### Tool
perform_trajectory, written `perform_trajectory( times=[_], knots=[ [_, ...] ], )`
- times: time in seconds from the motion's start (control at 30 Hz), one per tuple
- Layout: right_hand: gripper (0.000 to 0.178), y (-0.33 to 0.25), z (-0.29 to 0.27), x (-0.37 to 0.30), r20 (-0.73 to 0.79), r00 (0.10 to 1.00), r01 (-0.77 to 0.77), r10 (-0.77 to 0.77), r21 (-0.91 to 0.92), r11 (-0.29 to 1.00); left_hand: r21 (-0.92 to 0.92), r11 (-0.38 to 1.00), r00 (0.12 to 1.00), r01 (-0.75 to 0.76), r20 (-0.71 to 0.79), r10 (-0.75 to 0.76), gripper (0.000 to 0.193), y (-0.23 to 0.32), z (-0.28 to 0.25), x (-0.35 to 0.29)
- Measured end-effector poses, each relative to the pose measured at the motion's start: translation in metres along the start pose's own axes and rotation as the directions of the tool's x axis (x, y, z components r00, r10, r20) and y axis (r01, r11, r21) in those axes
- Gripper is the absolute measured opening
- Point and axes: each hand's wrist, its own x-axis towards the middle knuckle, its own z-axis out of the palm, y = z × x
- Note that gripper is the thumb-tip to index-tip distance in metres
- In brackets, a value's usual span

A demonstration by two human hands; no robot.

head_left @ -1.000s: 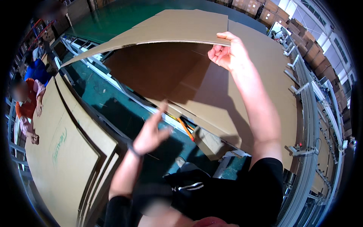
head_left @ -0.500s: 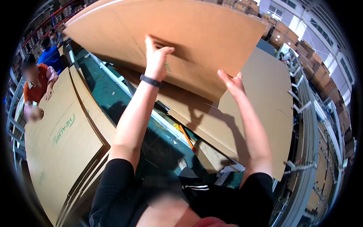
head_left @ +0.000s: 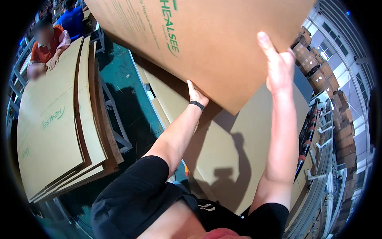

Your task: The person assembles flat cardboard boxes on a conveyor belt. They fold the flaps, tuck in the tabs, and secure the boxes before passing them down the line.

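Note:
In front of me a large brown cardboard sheet (head_left: 227,47) with green print is raised and tilted. My left hand (head_left: 197,96), with a dark band at the wrist, grips its lower edge; the thumb shows on the near face and the other fingers are hidden beneath. At the right edge my right hand (head_left: 279,68) is closed on the same sheet, thumb flat against the printed face and fingers out of sight behind. Below it lies more flat cardboard (head_left: 262,139), on which my arm's shadow falls.
To the left stands a stack of cardboard sheets (head_left: 51,123), with a person in an orange top (head_left: 49,47) leaning on its far side. Behind is a person in blue (head_left: 71,20). A metal-framed conveyor (head_left: 318,187) runs along the right. The floor (head_left: 121,91) is green.
The cardboard sheet has been lifted and turned, bringing its print into view. My left hand has gone from its face to the lower edge; my right hand has moved up the right edge.

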Motion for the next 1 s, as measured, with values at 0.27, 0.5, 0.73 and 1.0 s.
perform_trajectory(
  times=[0.27,0.5,0.73,1.0],
  knots=[
    [0.061,-0.005,-0.111,0.060,-0.086,0.991,-0.098,0.101,0.035,0.995,0.140,0.988,0.998,0.058,-0.017,-0.056,0.096,-0.036,0.048,-0.014],
    [0.066,0.136,-0.172,0.107,-0.085,0.856,-0.495,0.510,0.147,0.856,0.509,0.860,0.978,0.024,-0.190,0.085,0.038,-0.026,0.026,-0.040],
    [0.061,0.401,-0.145,-0.021,0.055,0.511,-0.838,0.858,0.257,0.482,0.927,0.364,0.845,-0.094,-0.119,0.521,0.027,0.058,0.033,-0.110],
    [0.058,0.340,0.008,-0.164,0.150,0.072,-0.922,0.986,0.388,0.008,0.941,0.310,0.851,0.134,-0.270,0.450,0.027,0.200,0.134,-0.188]
  ],
)
